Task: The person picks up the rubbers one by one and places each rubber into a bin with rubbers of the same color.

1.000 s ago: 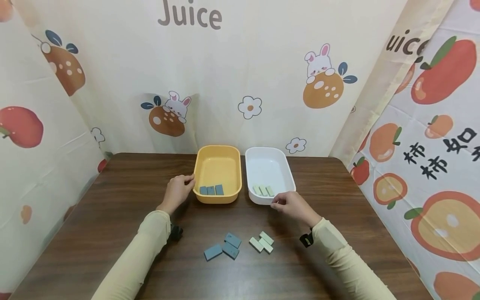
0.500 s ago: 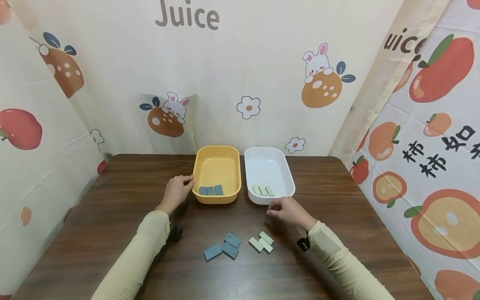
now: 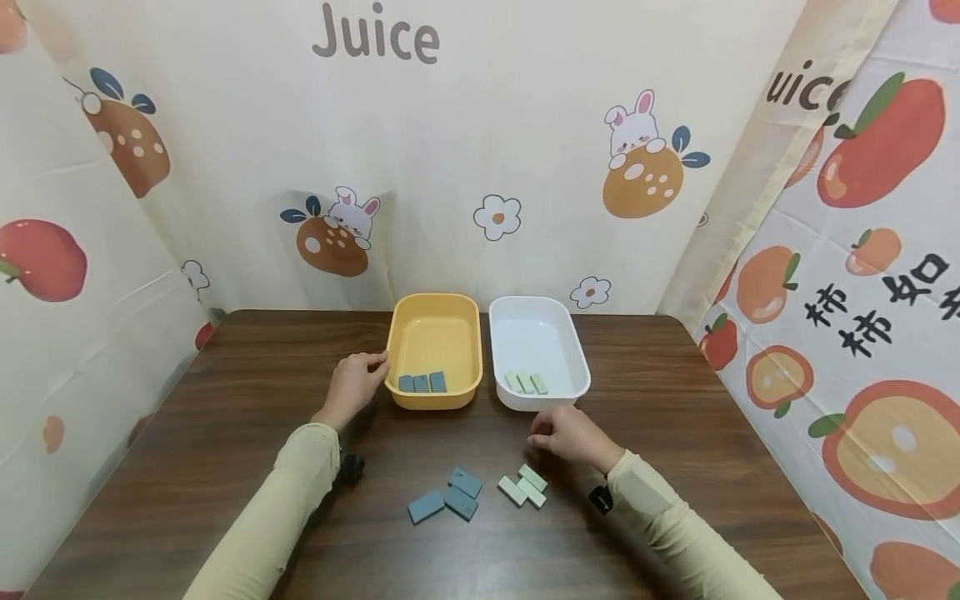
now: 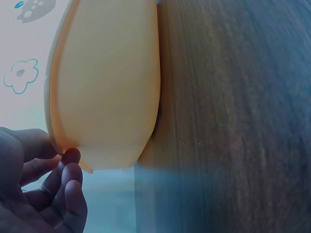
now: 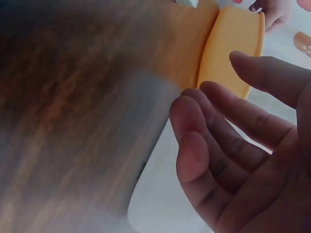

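My left hand pinches the left rim of a yellow tray; in the left wrist view the thumb and fingers meet at that rim. Three blue-grey rectangular blocks lie inside the tray at its near end. My right hand hovers in front of a white tray, fingers loosely bent and apart from the thumb, holding nothing. Three pale green blocks lie in the white tray. Closer to me on the table are three more pale green blocks, just beyond the right fingertips.
Three loose blue-grey blocks lie on the brown wooden table, left of the loose green ones. The two trays stand side by side near the back edge. A printed curtain hangs behind and along both sides.
My right hand has moved from the white tray's near rim toward me and slightly left, closer to the loose green blocks. The left hand stays at the yellow rim.
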The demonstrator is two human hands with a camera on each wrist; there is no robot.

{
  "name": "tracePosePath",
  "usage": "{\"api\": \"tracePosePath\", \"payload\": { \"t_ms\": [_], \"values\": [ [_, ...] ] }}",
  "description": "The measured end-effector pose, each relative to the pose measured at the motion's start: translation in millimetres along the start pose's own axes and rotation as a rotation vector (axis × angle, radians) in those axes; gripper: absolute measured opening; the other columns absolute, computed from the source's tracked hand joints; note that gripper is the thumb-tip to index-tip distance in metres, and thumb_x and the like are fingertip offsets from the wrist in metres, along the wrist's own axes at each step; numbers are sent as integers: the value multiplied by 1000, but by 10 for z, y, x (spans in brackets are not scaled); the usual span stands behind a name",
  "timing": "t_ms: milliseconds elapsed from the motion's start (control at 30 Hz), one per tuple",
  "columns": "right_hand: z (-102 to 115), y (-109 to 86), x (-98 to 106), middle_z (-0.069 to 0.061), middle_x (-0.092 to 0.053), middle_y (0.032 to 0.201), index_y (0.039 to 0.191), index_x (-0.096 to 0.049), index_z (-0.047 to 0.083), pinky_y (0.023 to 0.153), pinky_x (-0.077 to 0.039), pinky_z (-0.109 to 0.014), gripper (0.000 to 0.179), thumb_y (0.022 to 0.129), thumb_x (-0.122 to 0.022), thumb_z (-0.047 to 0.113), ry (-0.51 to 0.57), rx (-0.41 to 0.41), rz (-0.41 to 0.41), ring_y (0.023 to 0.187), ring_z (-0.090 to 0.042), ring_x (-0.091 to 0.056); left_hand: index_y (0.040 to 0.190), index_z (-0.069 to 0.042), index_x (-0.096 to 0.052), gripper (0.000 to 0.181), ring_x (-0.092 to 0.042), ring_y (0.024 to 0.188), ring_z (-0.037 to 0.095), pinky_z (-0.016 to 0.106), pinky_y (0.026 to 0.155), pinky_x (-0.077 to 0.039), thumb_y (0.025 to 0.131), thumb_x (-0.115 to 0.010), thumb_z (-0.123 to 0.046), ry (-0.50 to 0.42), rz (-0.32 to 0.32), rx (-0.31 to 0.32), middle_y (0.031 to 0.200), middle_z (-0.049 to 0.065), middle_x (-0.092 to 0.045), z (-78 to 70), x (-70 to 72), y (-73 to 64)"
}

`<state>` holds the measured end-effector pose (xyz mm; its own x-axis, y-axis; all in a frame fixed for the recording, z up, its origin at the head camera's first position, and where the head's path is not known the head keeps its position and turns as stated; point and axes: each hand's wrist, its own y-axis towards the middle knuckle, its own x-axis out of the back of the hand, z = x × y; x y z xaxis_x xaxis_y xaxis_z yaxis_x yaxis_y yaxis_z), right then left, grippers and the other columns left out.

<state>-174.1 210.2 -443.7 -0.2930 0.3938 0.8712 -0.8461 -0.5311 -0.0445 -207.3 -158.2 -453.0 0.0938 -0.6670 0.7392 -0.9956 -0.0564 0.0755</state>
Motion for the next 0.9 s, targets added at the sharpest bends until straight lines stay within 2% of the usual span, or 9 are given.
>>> {"api": "tracePosePath", "payload": {
  "t_ms": [300, 500, 900],
  "values": [
    [24, -7, -92, 7, -64, 68, 78, -71, 13, 57, -43, -22, 7, 83, -74, 17, -7, -2, 38, 61, -5, -51, 132, -3, -59, 38, -55, 124, 38, 52, 98, -48, 98, -56, -20, 4, -11, -10, 133, 19, -59, 9, -5, 1],
    [42, -10, -138, 9, -62, 66, 77, -71, 15, 52, -41, -22, 9, 84, -74, 21, 8, -6, 99, 58, -5, -49, 132, -3, -59, 38, -54, 125, 39, 52, 100, -46, 98, -56, -21, 7, -1, 1, 134, 19, -59, 7, -4, 5],
    [91, 5, -193, 7, -65, 71, 79, -70, 14, 56, -44, -23, 9, 84, -75, 20, 4, 2, 140, 62, -6, -52, 133, -3, -58, 39, -52, 127, 39, 53, 101, -45, 98, -55, -22, -1, 19, 4, 136, 19, -57, -3, 16, 4]
  ]
}}
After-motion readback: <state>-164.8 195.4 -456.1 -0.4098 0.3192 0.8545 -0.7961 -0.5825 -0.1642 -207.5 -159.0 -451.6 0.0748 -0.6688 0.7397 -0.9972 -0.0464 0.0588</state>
